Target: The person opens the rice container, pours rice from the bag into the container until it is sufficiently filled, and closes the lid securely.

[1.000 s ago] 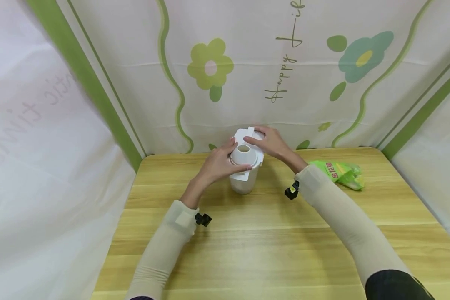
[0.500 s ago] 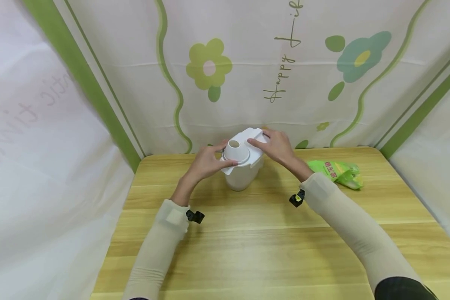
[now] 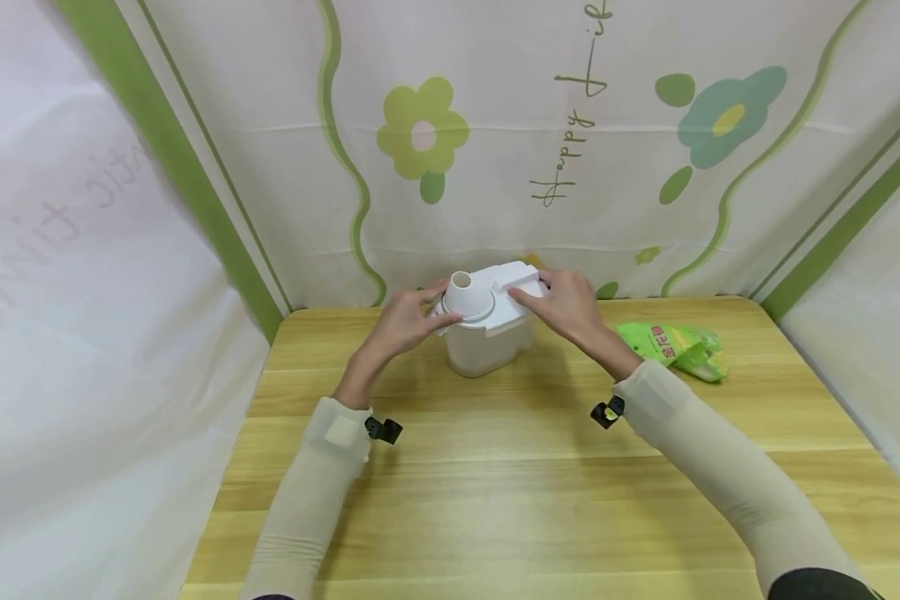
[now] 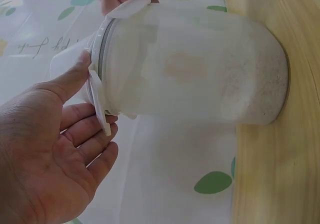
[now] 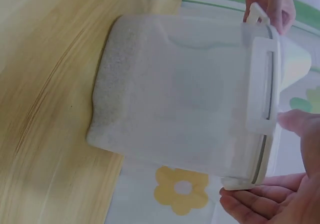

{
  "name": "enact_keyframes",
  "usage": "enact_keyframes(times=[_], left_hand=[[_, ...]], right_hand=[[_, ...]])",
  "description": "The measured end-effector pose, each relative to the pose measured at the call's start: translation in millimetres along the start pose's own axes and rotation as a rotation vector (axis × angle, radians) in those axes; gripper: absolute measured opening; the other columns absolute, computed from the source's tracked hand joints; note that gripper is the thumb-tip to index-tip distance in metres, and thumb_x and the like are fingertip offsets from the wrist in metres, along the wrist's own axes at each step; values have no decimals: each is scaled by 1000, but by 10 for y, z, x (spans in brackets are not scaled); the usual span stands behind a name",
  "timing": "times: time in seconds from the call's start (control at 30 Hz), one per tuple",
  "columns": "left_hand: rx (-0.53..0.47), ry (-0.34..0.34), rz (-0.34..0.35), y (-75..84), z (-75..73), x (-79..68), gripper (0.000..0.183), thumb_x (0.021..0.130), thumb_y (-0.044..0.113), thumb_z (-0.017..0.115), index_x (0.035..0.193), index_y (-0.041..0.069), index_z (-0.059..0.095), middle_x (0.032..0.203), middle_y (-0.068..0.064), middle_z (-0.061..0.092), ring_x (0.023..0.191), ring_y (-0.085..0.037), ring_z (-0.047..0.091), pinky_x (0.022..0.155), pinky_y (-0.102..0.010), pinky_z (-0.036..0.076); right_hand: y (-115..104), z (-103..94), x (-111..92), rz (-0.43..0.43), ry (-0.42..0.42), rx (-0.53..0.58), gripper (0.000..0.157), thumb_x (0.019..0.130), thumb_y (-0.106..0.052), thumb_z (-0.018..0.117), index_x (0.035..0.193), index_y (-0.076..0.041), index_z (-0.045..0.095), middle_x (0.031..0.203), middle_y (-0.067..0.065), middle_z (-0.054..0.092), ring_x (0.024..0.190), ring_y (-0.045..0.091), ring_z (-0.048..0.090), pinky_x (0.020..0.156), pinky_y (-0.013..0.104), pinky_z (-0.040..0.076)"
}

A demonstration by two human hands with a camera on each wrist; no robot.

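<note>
A translucent storage container [image 3: 480, 348] with pale, rice-like grains at its bottom stands upright on the table. Its white lid [image 3: 506, 312] is on top and bears a white cone-shaped cup [image 3: 467, 293] with a round opening. My left hand [image 3: 403, 323] grips the lid's left end; in the left wrist view its thumb presses the rim and its fingers lie under a flared latch [image 4: 98, 96]. At the other end my right hand [image 3: 570, 304] grips the lid, thumb on top, fingers at an end latch [image 5: 237, 184]. A long side latch [image 5: 260, 86] lies along the wall.
A crumpled green printed plastic bag [image 3: 675, 346] lies on the wooden table [image 3: 480, 500], right of the container. Behind the table hangs a white curtain [image 3: 495, 167] with flowers, close to the container. More white cloth walls stand at both sides.
The container has turned from end-on to a more side-on position. My left hand has moved left with one end of it, while my right hand has moved right and slightly nearer.
</note>
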State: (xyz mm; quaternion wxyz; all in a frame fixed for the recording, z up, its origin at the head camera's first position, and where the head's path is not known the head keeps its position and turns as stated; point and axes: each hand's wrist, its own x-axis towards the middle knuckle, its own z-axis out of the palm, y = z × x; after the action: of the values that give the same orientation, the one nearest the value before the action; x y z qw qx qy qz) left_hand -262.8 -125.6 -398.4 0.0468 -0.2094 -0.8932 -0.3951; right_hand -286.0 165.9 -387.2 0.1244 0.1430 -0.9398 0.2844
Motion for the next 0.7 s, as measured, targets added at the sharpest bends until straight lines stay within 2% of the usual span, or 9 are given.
enact_keyframes(times=[0.03, 0.07, 0.13, 0.2, 0.27, 0.43, 0.5, 0.6, 0.7], left_hand=[[-7, -3, -1, -7, -8, 1, 68, 93, 35, 84, 148, 5, 58, 150, -11, 59, 68, -19, 44, 61, -32, 38], [-15, -5, 0, -15, -17, 5, 67, 93, 34, 84, 148, 5, 58, 150, -12, 59, 76, -21, 55, 66, -34, 42], [-27, -7, 5, -40, -29, 17, 64, 95, 31, 82, 148, 4, 58, 150, -14, 57, 103, -25, 67, 79, -38, 51], [-48, -8, 10, -61, -43, 28, 61, 96, 28, 81, 148, 3, 58, 150, -16, 56, 128, -28, 64, 97, -42, 54], [-59, -10, 16, -84, -59, 40, 60, 97, 25, 80, 147, 2, 58, 150, -18, 55, 142, -30, 53, 114, -44, 47], [-46, -22, 26, -113, -85, 63, 57, 97, 23, 79, 146, 1, 59, 150, -20, 55, 144, -32, 52, 121, -45, 40], [-32, -27, 19, -108, -90, 62, 58, 98, 25, 79, 147, 1, 59, 151, -20, 54, 145, -31, 51, 122, -45, 39], [-12, -34, 0, -86, -86, 44, 67, 98, 33, 79, 153, 5, 54, 154, -18, 54, 136, -30, 60, 115, -43, 47], [-17, -38, -21, -51, -57, 28, 83, 95, 42, 81, 161, 8, 45, 157, -19, 52, 129, -30, 61, 108, -46, 49]], right_hand=[[-4, -14, -23, 1, -3, -11, 59, 94, -51, 77, 116, 3, 78, 71, 10, 63, 66, 23, 49, 58, 32, 30], [-8, -26, -44, 3, -4, -18, 60, 94, -51, 77, 120, 3, 77, 71, 11, 63, 65, 23, 49, 57, 32, 30], [-7, -46, -86, -7, 1, -30, 60, 93, -49, 77, 123, 3, 77, 73, 12, 68, 63, 22, 50, 55, 32, 31], [-3, -67, -126, -26, 7, -35, 58, 93, -46, 78, 125, 3, 76, 78, 16, 73, 60, 22, 50, 53, 32, 31], [9, -80, -156, -48, 9, -33, 55, 93, -43, 79, 123, 3, 77, 88, 19, 78, 60, 22, 51, 54, 32, 33], [38, -151, -192, -88, -38, -16, 53, 95, -42, 78, 126, 0, 76, 112, 21, 78, 66, 22, 61, 57, 31, 42], [65, -188, -178, -96, -66, 0, 55, 96, -43, 78, 131, 0, 74, 119, 21, 76, 77, 26, 72, 62, 35, 51], [144, -240, -117, -91, -136, 38, 65, 97, -45, 77, 143, 0, 65, 136, 22, 68, 106, 40, 75, 84, 49, 62], [255, -258, -26, -100, -227, 95, 80, 94, -46, 80, 156, -3, 52, 155, 22, 54, 128, 48, 64, 103, 59, 54]])
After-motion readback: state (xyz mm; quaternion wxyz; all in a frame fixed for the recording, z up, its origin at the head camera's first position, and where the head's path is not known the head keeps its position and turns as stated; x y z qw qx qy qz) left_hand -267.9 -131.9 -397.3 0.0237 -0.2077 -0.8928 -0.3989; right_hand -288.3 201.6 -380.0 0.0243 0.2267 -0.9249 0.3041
